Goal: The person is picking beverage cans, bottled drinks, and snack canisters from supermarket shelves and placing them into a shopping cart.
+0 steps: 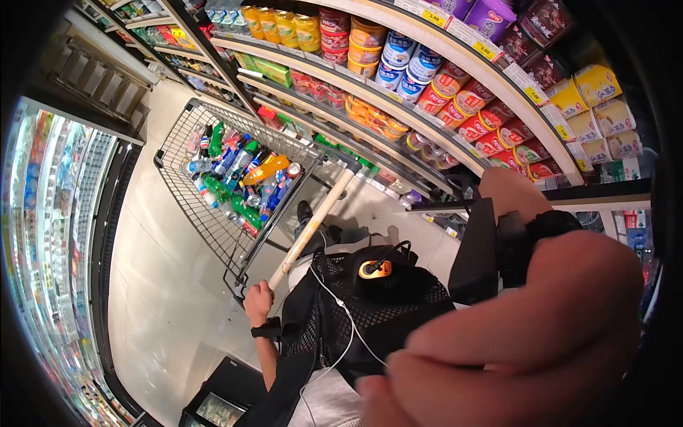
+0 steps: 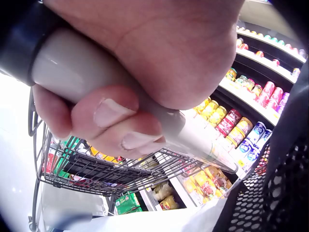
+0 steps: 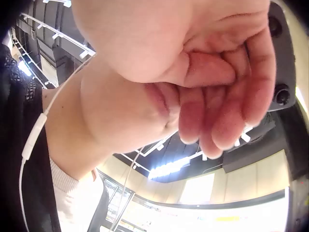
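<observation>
My left hand (image 1: 257, 302) grips the near end of the pale shopping cart handle (image 1: 320, 213). In the left wrist view its fingers (image 2: 108, 113) curl round that bar. The wire shopping cart (image 1: 186, 220) holds a heap of bottles and cans (image 1: 245, 174), green, blue and orange among them. Large and blurred in the head view, my right hand (image 1: 526, 334) is raised close to the head camera. Its fingers (image 3: 229, 116) bend loosely, with nothing held in them in the right wrist view. Beside them is a dark grey device (image 3: 284, 63) with round dark lenses.
Curved shelves (image 1: 398, 99) of canned and tubbed goods run along the right of the cart. A lit glass-fronted cooler (image 1: 50, 235) lines the left side. Pale tile floor (image 1: 149, 285) lies between. A black mesh bag (image 1: 420, 292) with white cables hangs at the body's front.
</observation>
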Available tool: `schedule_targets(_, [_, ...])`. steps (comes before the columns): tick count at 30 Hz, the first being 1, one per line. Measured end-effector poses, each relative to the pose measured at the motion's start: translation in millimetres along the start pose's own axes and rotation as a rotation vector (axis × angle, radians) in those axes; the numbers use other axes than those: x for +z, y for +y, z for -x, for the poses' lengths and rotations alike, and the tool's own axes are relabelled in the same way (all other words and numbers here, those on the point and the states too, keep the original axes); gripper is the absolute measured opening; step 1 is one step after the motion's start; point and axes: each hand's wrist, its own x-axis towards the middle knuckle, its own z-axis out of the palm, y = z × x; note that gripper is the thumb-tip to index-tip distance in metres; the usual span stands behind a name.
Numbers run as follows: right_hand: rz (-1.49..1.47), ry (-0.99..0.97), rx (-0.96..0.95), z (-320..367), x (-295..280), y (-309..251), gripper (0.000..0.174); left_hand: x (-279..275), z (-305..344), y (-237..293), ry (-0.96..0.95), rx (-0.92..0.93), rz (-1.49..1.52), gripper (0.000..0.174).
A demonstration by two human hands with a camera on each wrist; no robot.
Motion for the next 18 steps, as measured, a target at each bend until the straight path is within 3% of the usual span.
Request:
schedule_targets(3, [-0.020,-0.030,-0.033,-4.4,4.0,3.1,0.010,5.2,-7.2,-4.4,0.032,0.128,-0.048,0.051])
schedule_targets(7, [-0.029,-0.074,-0.067,-9.2,3.3,8.7,0.011,16.5,-7.1,-9.7,0.096,0.152,-0.078,0.049])
schedule_targets(11, [-0.047,-0.136,-0.103,-17.3,6.4,16.6,0.012,3.4,-6.0,-4.1,0.007,0.030,0.044,0.050])
schedule_targets(15, [-0.040,-0.219,-0.175,-34.1,5.2,22.2,0.013,6.9,-14.2,-3.6,0.000,0.042,0.062,0.051])
schedule_targets(16, [-0.020,-0.196,-0.252,-33.6,17.8,44.7,0.014,7.8,-11.9,-2.7,0.008,0.039,0.072,0.050])
schedule_targets(17, [-0.001,-0.172,-0.329,-25.5,40.4,78.9,0.016,12.4,-11.5,-7.2,0.090,0.154,-0.024,0.050])
schedule_targets(18, [0.000,-0.063,-0.207,-10.6,64.4,109.8,0.008,16.3,-11.4,-12.0,0.130,0.166,-0.046,0.050])
